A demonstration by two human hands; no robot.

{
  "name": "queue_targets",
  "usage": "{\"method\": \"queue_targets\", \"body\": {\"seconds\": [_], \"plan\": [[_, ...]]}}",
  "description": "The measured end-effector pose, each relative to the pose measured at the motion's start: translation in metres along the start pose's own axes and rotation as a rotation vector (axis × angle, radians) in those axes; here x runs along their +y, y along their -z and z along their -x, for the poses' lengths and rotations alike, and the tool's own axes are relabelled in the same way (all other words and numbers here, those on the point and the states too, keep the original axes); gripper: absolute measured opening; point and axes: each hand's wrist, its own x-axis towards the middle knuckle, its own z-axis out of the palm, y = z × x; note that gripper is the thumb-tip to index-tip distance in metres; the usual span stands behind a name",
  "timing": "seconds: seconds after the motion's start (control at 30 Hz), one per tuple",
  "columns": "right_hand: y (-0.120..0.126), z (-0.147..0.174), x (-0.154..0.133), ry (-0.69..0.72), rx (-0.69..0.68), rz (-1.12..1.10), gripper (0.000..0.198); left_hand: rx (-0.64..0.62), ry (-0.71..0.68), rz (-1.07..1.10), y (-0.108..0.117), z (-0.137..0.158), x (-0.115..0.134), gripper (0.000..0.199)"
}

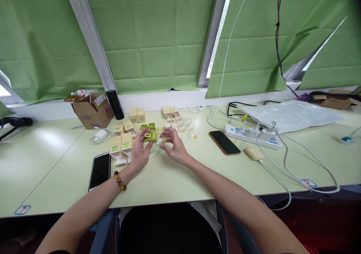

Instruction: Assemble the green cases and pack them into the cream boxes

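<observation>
My left hand [141,151] is closed on a small green case [152,136] with a pale loop at one end. Facing it, my right hand [175,147] pinches a small clear plastic piece [163,140] with a bit of yellow in it, close against the case; whether the two touch I cannot tell. Just beyond my fingers lie more green cases [151,126] and some tiny pale green pieces [160,129]. Several clear plastic containers [193,134] with yellow inside sit right of my right hand. Small open cardboard boxes [126,142] stand left of my left hand.
A phone [100,171] lies by my left forearm, another phone [225,142] on the right. Beyond that are a power strip [252,136], a cream-coloured device [254,153] and looping white cables. A carton [93,111] and black cylinder [115,104] stand at the back left.
</observation>
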Motion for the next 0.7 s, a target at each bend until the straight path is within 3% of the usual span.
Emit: {"method": "queue_targets", "body": {"seconds": [0.43,0.7], "plan": [[-0.0036,0.0026,-0.0013,0.014,0.003,-0.019,0.063,0.013,0.06,-0.039,-0.0018,0.0014,0.0028,0.061],[-0.0039,0.0034,-0.0024,0.012,-0.002,-0.024,0.063,-0.054,0.013,-0.128,0.0014,0.003,0.0016,0.063]]}}
